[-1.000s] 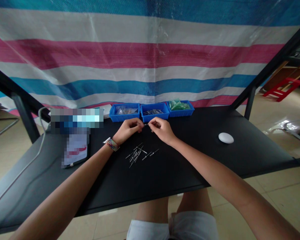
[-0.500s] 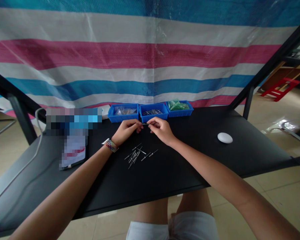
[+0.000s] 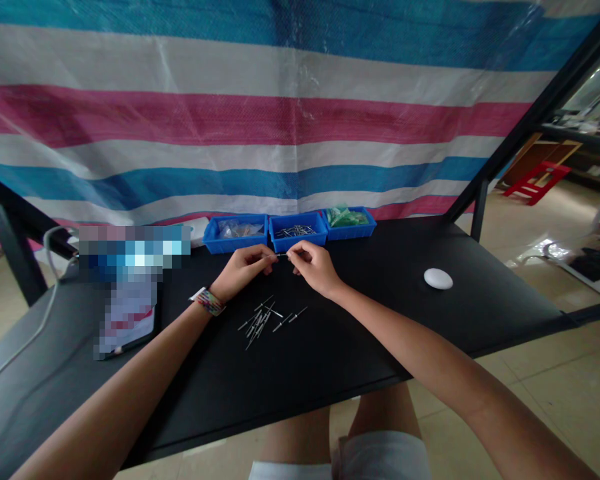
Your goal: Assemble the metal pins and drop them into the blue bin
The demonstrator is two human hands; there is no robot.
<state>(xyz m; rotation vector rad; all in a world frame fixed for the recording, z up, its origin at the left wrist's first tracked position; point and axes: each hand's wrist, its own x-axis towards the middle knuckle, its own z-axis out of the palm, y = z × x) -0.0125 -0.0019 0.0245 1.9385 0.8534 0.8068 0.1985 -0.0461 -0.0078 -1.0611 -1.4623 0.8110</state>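
Note:
Between my two hands, just in front of the bins, a thin metal blind rivet (image 3: pixel 281 255) is held level. The fingers of my left hand (image 3: pixel 249 267) pinch its left end, and my right hand (image 3: pixel 312 264) pinches the other end with thumb and fingertips. Most of the rivet is hidden by the fingers. On the black table, nearer to me, lies a loose pile of similar rivets (image 3: pixel 260 322), pointing various ways. Behind my hands, a blue middle bin (image 3: pixel 299 244) holds many more of them.
Left of it, a blue bin (image 3: pixel 234 245) contains clear plastic bags; the right blue bin (image 3: pixel 351 231) holds green plastic. A white oval object (image 3: pixel 438 279) rests on the table's right side. A blurred-out phone (image 3: pixel 130 313) and a pale cable (image 3: pixel 47 313) lie left.
The camera view has shifted a little, moving the scene left and slightly down. Both hands keep their pinch on the rivet, with barely any change relative to the bins.

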